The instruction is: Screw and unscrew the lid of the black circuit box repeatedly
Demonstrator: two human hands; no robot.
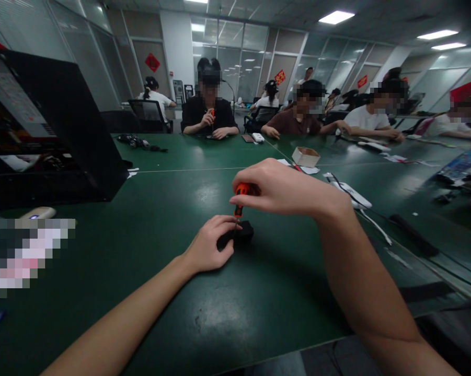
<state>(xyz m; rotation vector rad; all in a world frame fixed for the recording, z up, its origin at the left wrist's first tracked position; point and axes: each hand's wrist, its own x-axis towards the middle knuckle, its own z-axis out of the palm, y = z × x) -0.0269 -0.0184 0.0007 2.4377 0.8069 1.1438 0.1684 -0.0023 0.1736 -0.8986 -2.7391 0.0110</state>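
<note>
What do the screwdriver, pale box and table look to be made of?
Screwdriver: orange-and-black upper part, probably plastic; slim lower part, likely metal. Pale box: likely cardboard, matte, with thin walls. Table: smooth green, soft reflections, perhaps laminate; core unclear.

Orange-and-black screwdriver (pixel 239 210) above a black block (pixel 245 233)
The screwdriver stands nearly upright, its thick orange handle uppermost and thin shaft pointing down at the block; whether the tip touches is hard to tell. The small, dark block rests on the green counter (pixel 157 209), partly covered, its details lost in shadow.
</note>
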